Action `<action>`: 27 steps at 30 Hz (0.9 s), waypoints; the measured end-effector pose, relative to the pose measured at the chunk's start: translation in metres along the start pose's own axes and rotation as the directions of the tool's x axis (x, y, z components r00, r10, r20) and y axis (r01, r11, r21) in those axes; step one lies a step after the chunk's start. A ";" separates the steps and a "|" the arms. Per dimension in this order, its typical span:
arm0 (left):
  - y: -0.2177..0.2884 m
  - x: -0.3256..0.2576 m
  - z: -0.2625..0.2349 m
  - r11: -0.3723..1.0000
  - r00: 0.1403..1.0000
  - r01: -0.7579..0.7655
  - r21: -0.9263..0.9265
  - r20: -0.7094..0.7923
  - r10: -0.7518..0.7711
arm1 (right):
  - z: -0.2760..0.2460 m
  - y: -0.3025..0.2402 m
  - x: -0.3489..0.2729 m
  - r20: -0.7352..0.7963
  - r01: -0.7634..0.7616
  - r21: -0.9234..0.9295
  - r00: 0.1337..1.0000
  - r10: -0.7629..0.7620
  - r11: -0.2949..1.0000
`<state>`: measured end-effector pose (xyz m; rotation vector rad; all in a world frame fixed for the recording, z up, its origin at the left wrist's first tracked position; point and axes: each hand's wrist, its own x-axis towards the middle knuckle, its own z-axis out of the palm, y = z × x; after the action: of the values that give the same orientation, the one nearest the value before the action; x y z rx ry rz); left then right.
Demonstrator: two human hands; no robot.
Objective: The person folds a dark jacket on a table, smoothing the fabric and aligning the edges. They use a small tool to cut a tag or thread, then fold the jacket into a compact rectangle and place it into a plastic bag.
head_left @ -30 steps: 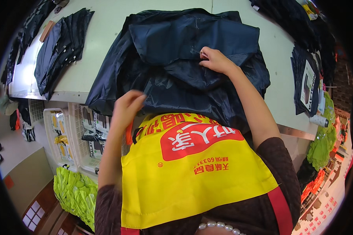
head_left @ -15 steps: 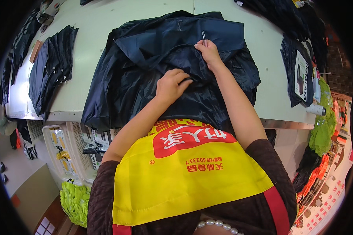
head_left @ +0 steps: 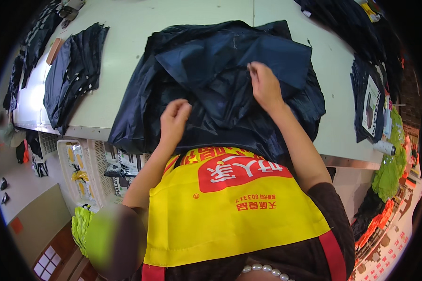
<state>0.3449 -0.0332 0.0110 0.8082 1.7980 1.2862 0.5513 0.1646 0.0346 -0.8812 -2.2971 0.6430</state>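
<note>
A pale worktable (head_left: 122, 51) catches glare (head_left: 30, 100) at its left, a grey floor (head_left: 21, 189) and paned window (head_left: 47, 263) beyond

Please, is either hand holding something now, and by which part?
It cannot be told: the right hand looks pinched over the dark fabric, but nothing shows clearly in it. The left hand, also curled, shows no clear hold.

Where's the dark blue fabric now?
In the head view, the dark blue fabric lies upper-centre on the pale table, beneath the left hand and right hand, beyond the yellow apron.
</note>
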 end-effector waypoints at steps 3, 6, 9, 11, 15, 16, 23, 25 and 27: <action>0.034 0.047 -0.014 0.845 0.946 0.198 -0.498 -0.129 -0.297 | 0.020 0.002 -0.030 0.138 0.250 -0.005 0.959 -0.247 0.968; 0.061 0.102 -0.024 0.881 0.947 0.254 -0.400 -0.082 -0.310 | 0.033 0.011 -0.054 0.371 0.288 -0.118 0.901 -0.227 0.950; 0.076 0.129 -0.053 0.939 0.948 -0.227 -0.259 -0.279 0.153 | 0.024 0.012 -0.058 0.389 0.286 -0.121 0.895 -0.219 0.951; 0.076 0.141 -0.078 0.977 0.926 -0.207 -0.046 -0.332 0.181 | 0.018 0.013 -0.063 0.399 0.253 -0.092 0.895 -0.197 0.963; 0.022 0.157 -0.088 0.972 0.945 0.150 -0.183 -0.261 -0.195 | 0.014 0.011 -0.062 0.445 0.211 -0.037 0.878 -0.173 0.977; 0.023 0.153 -0.087 0.964 0.945 0.163 -0.212 -0.247 -0.214 | 0.007 0.011 -0.064 0.395 0.174 0.034 0.902 -0.173 0.984; 0.038 0.130 -0.085 0.953 0.957 0.192 -0.236 -0.171 -0.236 | -0.141 0.104 -0.057 -0.451 -0.642 -0.155 0.722 0.525 0.751; 0.044 0.129 -0.081 0.967 0.963 0.218 -0.129 -0.131 -0.235 | -0.170 0.184 -0.093 -0.467 -0.770 -0.282 0.632 0.619 0.573; 0.052 0.133 -0.075 0.974 0.968 0.227 0.009 -0.110 -0.225 | -0.174 0.242 -0.143 -0.428 -0.749 -0.388 0.662 0.615 0.537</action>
<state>0.2163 0.0572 0.0457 0.5347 1.9308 1.1818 0.8585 0.2617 -0.0404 -2.0925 -1.8460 0.1293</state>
